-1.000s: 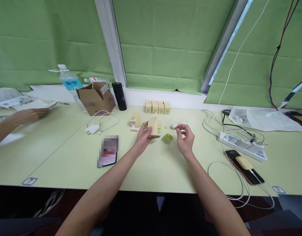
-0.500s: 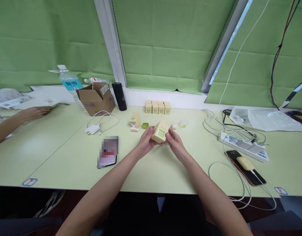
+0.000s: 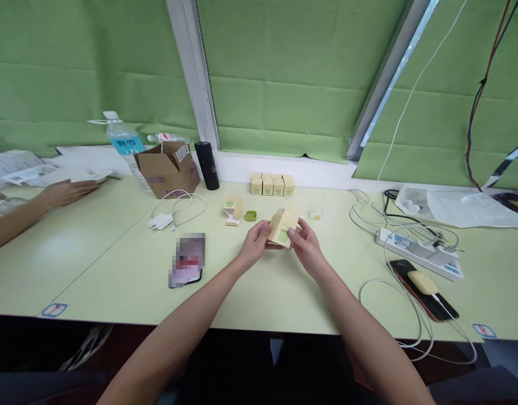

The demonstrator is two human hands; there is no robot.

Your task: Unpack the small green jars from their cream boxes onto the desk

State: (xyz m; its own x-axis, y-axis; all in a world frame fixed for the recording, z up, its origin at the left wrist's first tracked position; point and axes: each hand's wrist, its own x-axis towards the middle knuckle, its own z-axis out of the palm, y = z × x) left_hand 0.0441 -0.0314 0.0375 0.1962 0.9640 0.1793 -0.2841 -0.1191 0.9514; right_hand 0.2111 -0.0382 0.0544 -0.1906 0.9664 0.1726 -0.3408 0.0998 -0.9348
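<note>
Between both hands, above the table, is a small cream cardboard box [image 3: 283, 226] with a green square on its face and a flap standing up. My left hand [image 3: 255, 243] grips its left edge, while my right hand [image 3: 307, 245] pinches the right side with the thumb on the front. Just beyond lies a small green case [image 3: 251, 216]. Left of that stands an opened cream box insert [image 3: 233, 210]. A clear little plastic piece with a yellow spot [image 3: 315, 215] rests to the right. Several matching small boxes [image 3: 273, 184] are lined up at the back.
A brown carton [image 3: 168, 171], a black bottle [image 3: 207, 166] and a white charger [image 3: 161, 221] stand or lie at the left. A phone [image 3: 187, 260] lies nearer. On the right are a power strip [image 3: 419, 254], loose cables and another phone [image 3: 423, 289]. Another person's hand [image 3: 68, 193] is far left.
The cream box has turned in my hands and looks flatter, its sides folding inward. Both hands have shifted slightly right. The other person's hand has flattened out at the far left.
</note>
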